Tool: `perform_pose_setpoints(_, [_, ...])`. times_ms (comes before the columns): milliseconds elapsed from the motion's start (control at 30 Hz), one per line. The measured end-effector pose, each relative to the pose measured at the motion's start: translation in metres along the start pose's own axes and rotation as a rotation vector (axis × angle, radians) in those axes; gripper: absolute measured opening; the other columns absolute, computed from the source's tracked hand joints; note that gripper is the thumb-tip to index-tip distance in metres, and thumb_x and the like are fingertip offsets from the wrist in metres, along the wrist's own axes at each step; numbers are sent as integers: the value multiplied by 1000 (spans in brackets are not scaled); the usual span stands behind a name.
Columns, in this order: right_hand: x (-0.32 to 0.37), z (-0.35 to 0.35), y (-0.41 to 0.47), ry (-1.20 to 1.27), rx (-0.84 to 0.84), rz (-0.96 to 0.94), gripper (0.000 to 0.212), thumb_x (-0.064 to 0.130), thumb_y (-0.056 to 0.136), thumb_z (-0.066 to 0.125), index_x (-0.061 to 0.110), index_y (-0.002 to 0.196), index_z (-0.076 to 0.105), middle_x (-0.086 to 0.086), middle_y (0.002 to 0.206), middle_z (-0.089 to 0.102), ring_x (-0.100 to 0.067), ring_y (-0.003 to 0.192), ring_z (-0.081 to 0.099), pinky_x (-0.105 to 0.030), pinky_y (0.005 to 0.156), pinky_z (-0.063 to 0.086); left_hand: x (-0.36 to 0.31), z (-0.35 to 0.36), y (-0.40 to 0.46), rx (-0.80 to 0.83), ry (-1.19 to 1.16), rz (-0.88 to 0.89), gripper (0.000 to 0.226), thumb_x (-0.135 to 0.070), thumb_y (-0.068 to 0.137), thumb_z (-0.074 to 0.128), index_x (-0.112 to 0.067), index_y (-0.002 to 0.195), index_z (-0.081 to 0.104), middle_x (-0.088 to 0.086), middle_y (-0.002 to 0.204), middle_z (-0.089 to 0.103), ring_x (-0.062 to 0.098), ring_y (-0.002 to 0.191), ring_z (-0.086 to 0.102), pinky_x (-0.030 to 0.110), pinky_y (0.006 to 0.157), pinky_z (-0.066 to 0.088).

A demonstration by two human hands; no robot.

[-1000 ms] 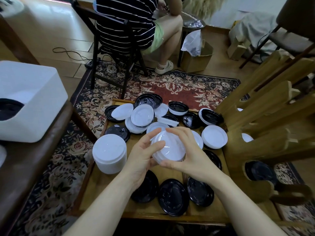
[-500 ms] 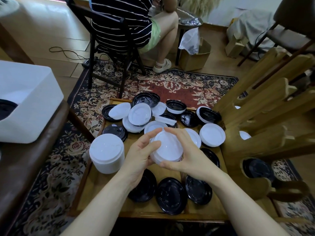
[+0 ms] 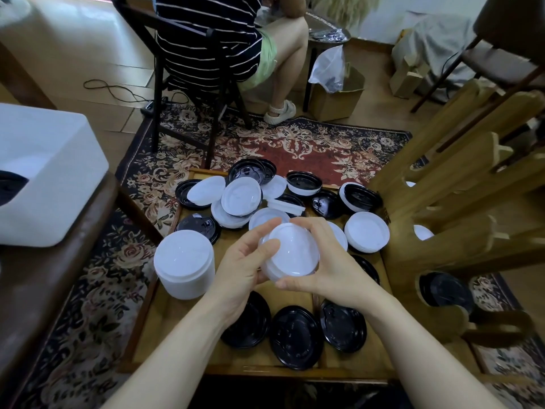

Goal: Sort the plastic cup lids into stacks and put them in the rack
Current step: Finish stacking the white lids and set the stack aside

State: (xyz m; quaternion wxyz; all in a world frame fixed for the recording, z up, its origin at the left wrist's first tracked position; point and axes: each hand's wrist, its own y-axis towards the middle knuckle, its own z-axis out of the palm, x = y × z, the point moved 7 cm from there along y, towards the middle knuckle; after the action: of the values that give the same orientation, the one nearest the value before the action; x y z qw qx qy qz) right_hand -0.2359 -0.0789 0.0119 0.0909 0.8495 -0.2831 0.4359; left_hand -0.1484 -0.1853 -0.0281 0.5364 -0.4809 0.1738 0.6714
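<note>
Both hands, left hand (image 3: 244, 270) and right hand (image 3: 327, 261), grip a small stack of white lids (image 3: 290, 252) above the table (image 3: 295, 293); black lids (image 3: 295, 338) lie below.

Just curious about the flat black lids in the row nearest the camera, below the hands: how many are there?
3 black lids lie in a row on the table's near edge: left one partly under the left wrist, middle one, right one partly under the right wrist. None seem hidden there.

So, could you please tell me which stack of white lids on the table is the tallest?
The tall white stack at the table's left edge, just left of the left hand. It stands like a tub, while the white stack by the rack is much shorter.
</note>
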Motion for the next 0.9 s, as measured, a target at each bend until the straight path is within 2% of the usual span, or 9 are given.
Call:
perform_pose_setpoints(100, [-2, 1, 2, 30, 4, 21, 92, 42, 66, 88, 29, 140, 34, 17, 137, 36, 6, 128, 34, -15, 97, 37, -3, 3, -1, 14, -12, 16, 45, -29, 78, 67, -29, 123, 66, -4, 118, 73, 16, 102, 69, 33, 79, 59])
perform_pose_setpoints(200, [-5, 0, 2, 89, 4, 41, 90, 40, 68, 87, 31, 139, 34, 17, 138, 37, 6, 130, 34, -18, 102, 36, -3, 5, -1, 26, -42, 17, 35, -30, 91, 58, -33, 125, 65, -3, 121, 72, 15, 101, 69, 33, 72, 60])
perform_pose_setpoints(333, [-9, -1, 1, 161, 11, 75, 87, 43, 67, 85, 35, 138, 34, 19, 138, 38, 4, 131, 34, -32, 107, 40, -2, 5, 1, 48, -72, 4, 36, -17, 103, 45, -31, 134, 59, -2, 117, 73, 17, 98, 71, 35, 68, 61])
perform_pose_setpoints(500, [-8, 0, -1, 236, 21, 102, 83, 41, 65, 81, 37, 134, 35, 22, 133, 40, 11, 123, 39, -22, 100, 43, -4, -2, 3, 11, -30, 46, 38, -14, 100, 51, -32, 132, 60, 5, 108, 67, 19, 91, 70, 41, 74, 62])
perform_pose_setpoints(600, [-8, 1, 0, 269, 24, 96, 81, 38, 66, 82, 33, 133, 36, 18, 131, 43, 9, 119, 45, -16, 91, 46, -4, -2, 2, 16, -26, 50, 37, -15, 101, 49, -32, 132, 61, 3, 108, 69, 19, 92, 71, 41, 74, 62])
perform_pose_setpoints(700, [-5, 1, 1, 314, 14, 80, 84, 45, 63, 81, 29, 131, 37, 15, 130, 45, 8, 117, 48, -12, 88, 45, -4, -2, 3, 13, -29, 54, 37, -13, 102, 48, -31, 131, 61, 0, 110, 71, 19, 93, 71, 46, 76, 62])
perform_pose_setpoints(767, [-6, -1, 2, 329, -1, 75, 84, 49, 61, 80, 30, 130, 37, 13, 132, 45, 2, 122, 48, -19, 93, 47, -5, -4, 3, -3, -39, 51, 37, -11, 102, 48, -29, 131, 61, 2, 112, 71, 21, 94, 71, 47, 76, 62])
perform_pose_setpoints(900, [-12, -7, 4, 389, -28, 77, 82, 54, 61, 82, 36, 129, 39, 6, 139, 46, -14, 131, 47, -45, 107, 44, -4, -7, 4, -26, -46, 43, 38, -10, 102, 48, -28, 133, 61, 10, 119, 69, 25, 98, 71, 47, 77, 62])
